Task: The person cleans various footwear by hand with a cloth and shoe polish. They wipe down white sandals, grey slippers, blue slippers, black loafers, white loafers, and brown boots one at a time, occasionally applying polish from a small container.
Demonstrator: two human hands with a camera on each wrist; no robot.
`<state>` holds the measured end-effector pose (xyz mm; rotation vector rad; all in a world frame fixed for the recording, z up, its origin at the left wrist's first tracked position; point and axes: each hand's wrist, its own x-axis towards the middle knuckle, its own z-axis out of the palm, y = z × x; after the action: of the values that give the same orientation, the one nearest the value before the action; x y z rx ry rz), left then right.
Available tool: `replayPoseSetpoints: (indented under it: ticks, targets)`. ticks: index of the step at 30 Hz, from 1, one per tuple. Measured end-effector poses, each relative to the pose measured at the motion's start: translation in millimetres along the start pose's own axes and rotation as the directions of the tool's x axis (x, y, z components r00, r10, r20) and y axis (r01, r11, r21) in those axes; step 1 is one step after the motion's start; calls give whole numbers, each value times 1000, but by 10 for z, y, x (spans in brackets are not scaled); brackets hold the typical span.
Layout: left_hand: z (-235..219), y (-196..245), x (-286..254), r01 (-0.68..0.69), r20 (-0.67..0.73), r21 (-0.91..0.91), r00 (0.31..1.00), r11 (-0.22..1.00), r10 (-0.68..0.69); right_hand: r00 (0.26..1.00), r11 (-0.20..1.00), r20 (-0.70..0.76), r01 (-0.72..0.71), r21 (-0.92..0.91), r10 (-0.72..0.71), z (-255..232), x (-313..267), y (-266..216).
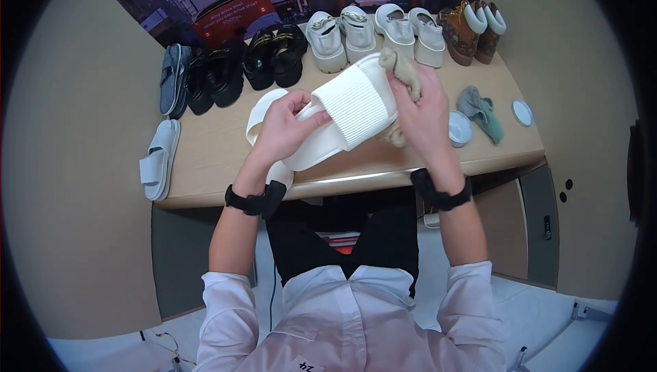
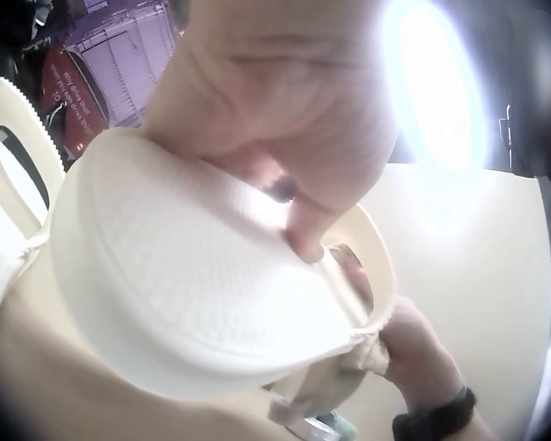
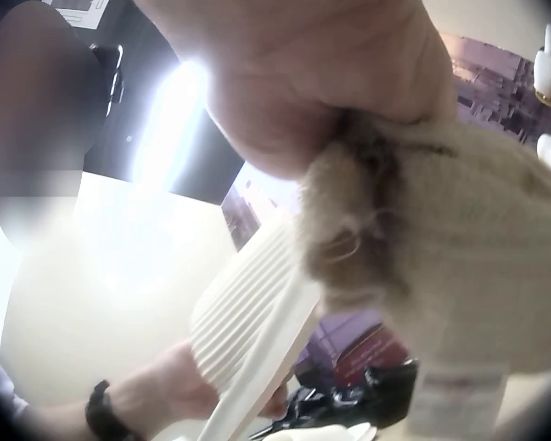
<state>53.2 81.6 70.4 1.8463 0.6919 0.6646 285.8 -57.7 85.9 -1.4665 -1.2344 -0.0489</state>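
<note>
In the head view, the table (image 1: 212, 163) spans the middle of the frame. Along its upper edge stand black shoes (image 1: 275, 57), white shoes (image 1: 409, 33) and brown boots (image 1: 469, 33). The white ribbed slipper (image 1: 354, 106) is at centre, tilted above the table, between the hands. The left hand (image 1: 279, 129) grips it at the strap opening, thumb inside, sole extending lower left. The right hand (image 1: 428, 115), at the opposite, toe end, is closed on a beige cloth (image 1: 400, 71), bunched at the slipper's upper right tip. Another white slipper (image 1: 259, 113) shows behind the left hand. Right of centre lie a grey-green cloth (image 1: 481, 113), a small tub (image 1: 460, 127) and a round lid (image 1: 522, 112).
</note>
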Motion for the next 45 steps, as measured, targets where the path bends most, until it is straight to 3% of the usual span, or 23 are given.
replayPoseSetpoints:
  ticks: [3,4,7,8,11,12,14,17,19,21,22,24,25,26,27,30,33,37,40,43,45]
  targets:
    - [88,-94,-98,26,-71,-111,997,993,-34,991,999,-130,-24,-21,21,255,-227,-66]
    - [122,-101,-115,28,-93,-141,995,990,-41,986,998,-163,-7,70,18,340,-300,-56]
    - [288,-62,-178,107,-174,-500,960,859,-221,999,996,-32,12,92,-9,451,-529,-139]
    - [297,22,-189,98,-193,-573,949,814,-251,998,983,39,-55,175,49,467,-622,-244]
    - [300,24,-227,48,-244,-495,951,868,-192,987,974,55,-156,163,148,513,-686,-29]
    - [289,-71,-236,36,-237,-465,958,884,-163,966,932,77,-259,252,248,471,-643,41]
    - [223,1,-325,145,-173,-504,949,851,-264,889,791,136,-452,413,436,385,-512,155]
    - [236,-33,-381,221,-109,-600,930,769,-352,809,741,270,-587,327,522,227,-445,92]
    - [310,-159,-396,187,-123,-631,934,753,-335,789,695,393,-607,385,472,306,-553,47]
    - [478,-291,-384,102,-165,-619,953,779,-255,816,702,397,-569,428,419,524,-722,86]
    - [510,-289,-397,123,-184,-597,941,793,-284,853,734,342,-516,441,394,639,-806,109]
    - [513,-247,-418,143,-202,-560,932,816,-302,855,700,368,-513,498,365,661,-820,23]
    - [581,-242,-417,119,-239,-589,919,799,-313,830,713,398,-546,440,391,699,-849,65]
    - [623,-244,-405,109,-299,-531,904,840,-306,902,885,267,-402,235,339,758,-905,56]
    - [648,-242,-382,98,-363,-467,885,879,-292,957,970,160,-244,-9,243,781,-962,32]
    - [664,-212,-320,13,-444,-519,850,855,-282,944,950,220,-281,139,247,662,-1040,-72]
    - [630,-205,-299,-11,-424,-555,864,832,-271,963,955,196,-223,198,185,546,-1121,-229]
    - [644,-323,-305,12,-396,-582,870,813,-295,882,847,293,-448,286,368,559,-1233,-183]
    - [622,-365,-317,43,-339,-610,888,791,-309,826,702,346,-561,439,445,506,-1187,-177]
    - [573,-339,-327,94,-283,-593,905,800,-316,852,765,247,-524,375,462,402,-1118,81]
    - [522,-378,-340,150,-258,-537,908,830,-331,815,721,268,-580,380,514,173,-900,87]
